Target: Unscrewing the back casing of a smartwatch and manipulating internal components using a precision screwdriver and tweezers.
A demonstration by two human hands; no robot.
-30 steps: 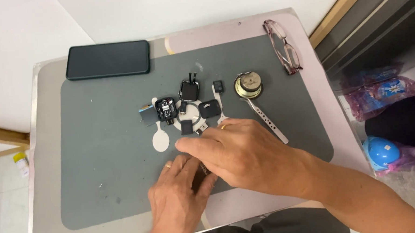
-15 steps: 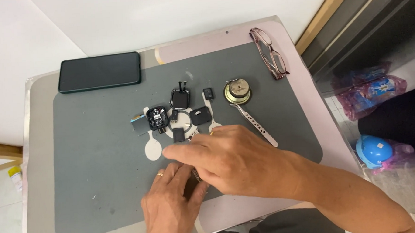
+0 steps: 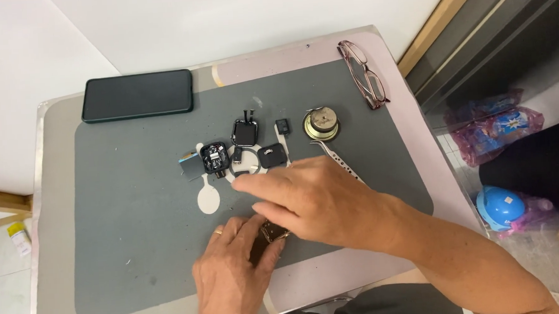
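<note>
My left hand [image 3: 234, 275], a ring on one finger, lies at the mat's near edge with its fingers curled around a small dark watch case with a metal rim [image 3: 274, 231]. My right hand [image 3: 316, 199] crosses over from the right and pinches the same case, index finger stretched left. Just beyond the hands lie loose parts: an opened black module [image 3: 215, 157], a black square screen piece [image 3: 245, 133], a blue-grey square [image 3: 191, 167], a black piece [image 3: 272, 155] and a white spoon-shaped strip [image 3: 208, 198].
A grey mat [image 3: 125, 214] covers the table. A dark phone [image 3: 137, 95] lies at the back left, glasses [image 3: 364, 81] at the back right. A round metal disc [image 3: 321, 123] and tweezers [image 3: 333, 153] sit right of the parts. A blue ball [image 3: 500, 207] lies on the floor.
Both hands have stayed together on the small case at the mat's near edge. My right index finger now reaches further left. The view has shifted slightly.
</note>
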